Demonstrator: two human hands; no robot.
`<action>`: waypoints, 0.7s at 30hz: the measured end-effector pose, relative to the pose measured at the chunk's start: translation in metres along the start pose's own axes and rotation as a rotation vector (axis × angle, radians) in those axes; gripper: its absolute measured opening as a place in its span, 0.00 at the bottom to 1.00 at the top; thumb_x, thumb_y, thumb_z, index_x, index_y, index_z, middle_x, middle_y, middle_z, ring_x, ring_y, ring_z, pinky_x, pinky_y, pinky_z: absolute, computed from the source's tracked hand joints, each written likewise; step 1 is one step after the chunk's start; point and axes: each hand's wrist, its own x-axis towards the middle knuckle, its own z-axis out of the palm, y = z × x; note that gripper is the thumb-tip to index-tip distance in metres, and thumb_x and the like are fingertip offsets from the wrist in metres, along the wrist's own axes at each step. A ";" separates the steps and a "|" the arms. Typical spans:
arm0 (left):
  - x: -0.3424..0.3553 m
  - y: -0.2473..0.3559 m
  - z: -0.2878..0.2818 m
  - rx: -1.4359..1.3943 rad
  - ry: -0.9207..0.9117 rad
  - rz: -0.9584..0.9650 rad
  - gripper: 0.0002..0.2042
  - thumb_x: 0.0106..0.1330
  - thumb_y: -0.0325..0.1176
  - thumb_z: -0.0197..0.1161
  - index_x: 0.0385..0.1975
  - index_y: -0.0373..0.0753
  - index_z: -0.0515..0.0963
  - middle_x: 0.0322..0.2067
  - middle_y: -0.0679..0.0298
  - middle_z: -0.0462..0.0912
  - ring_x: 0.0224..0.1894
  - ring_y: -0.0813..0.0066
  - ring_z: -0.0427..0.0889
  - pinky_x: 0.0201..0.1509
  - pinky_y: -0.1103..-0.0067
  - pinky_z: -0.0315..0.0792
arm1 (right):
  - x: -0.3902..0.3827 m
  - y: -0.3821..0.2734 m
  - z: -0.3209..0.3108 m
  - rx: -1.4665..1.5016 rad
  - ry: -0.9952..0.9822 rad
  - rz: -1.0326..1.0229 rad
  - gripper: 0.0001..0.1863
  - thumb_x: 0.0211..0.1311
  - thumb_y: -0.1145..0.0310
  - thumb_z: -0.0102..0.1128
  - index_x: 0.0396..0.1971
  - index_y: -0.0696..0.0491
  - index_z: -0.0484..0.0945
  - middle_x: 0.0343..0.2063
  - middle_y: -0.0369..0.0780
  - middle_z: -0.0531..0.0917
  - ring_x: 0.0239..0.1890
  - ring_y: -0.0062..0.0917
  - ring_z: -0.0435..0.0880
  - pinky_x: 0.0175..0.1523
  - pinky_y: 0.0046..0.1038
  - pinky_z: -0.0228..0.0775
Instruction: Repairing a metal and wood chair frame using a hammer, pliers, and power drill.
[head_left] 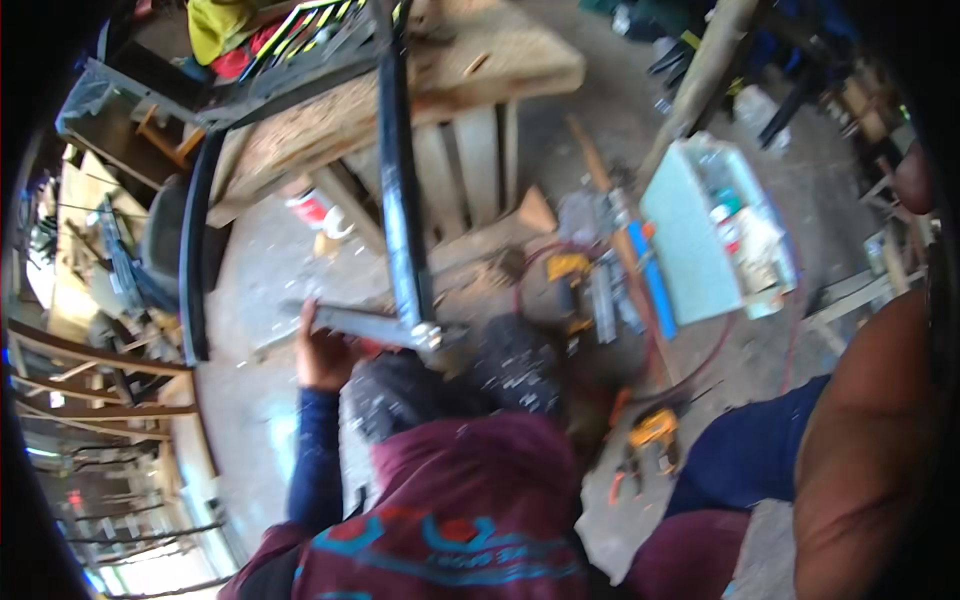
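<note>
My left hand (325, 352), in a navy sleeve, is closed around a flat grey metal bar (365, 324) just beyond my knees. The bar's right end meets the lower end of a glossy black leg (400, 210), where a bright, shiny spot shows. This leg belongs to a black metal frame (300, 95) resting on a wooden bench, with another black leg at its left. My right arm (865, 470) is bent and very near the camera at the right edge. Its fingers cannot be made out.
The rough wooden workbench (495, 60) stands ahead. To its right are a pale blue box (695, 235) with bottles, a blue bar (652, 280) and a yellow power tool (570, 270). Another yellow tool (655, 430) and orange-handled pliers (627, 482) lie nearby. A red hose (705, 365) crosses the floor.
</note>
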 end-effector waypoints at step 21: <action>0.038 0.010 -0.036 -0.192 0.130 -0.019 0.24 0.59 0.56 0.72 0.47 0.48 0.74 0.30 0.66 0.80 0.31 0.71 0.79 0.31 0.74 0.76 | 0.083 0.002 0.150 0.147 0.171 -0.023 0.13 0.68 0.68 0.55 0.47 0.59 0.81 0.47 0.43 0.83 0.42 0.28 0.83 0.53 0.27 0.74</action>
